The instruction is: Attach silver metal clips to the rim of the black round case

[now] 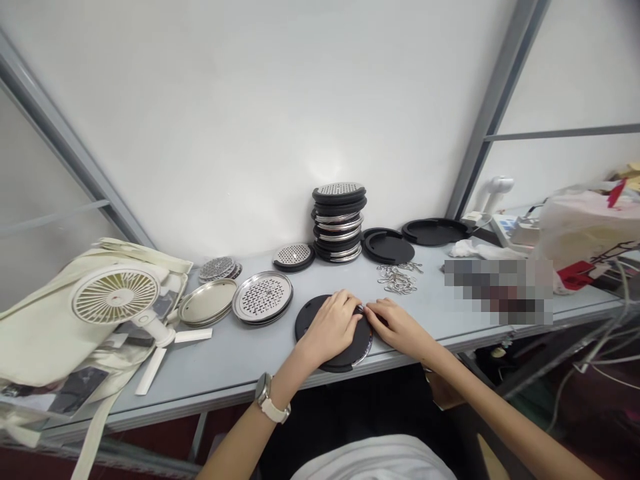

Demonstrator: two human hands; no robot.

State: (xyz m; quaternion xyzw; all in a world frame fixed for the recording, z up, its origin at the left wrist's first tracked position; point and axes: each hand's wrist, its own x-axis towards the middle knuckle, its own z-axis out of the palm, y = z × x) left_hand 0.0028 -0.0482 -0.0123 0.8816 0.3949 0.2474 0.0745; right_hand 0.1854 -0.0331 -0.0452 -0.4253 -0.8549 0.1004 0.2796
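Note:
A round black disc (pixel 320 313) lies flat at the table's front edge. Thick black edging covers part of its rim, while a shiny metal rim shows at the lower right. My left hand (pixel 337 327) rests over the disc, its fingers bent and gripping near the right-hand edge. Closed against that same edge is my right hand (pixel 397 327), with thumb and fingertips pinching the black edging. The fingertips of both hands almost meet there, and what lies under them is partly hidden.
Behind stand a tall stack of perforated metal discs (pixel 339 223), black trays (pixel 390 247) and a pile of metal clips (pixel 399 278). Leftward are a perforated plate (pixel 263 297), plain metal plates (pixel 209 301), a small fan (pixel 116 295) and a cream bag (pixel 45 327). A plastic bag (pixel 585 227) sits right.

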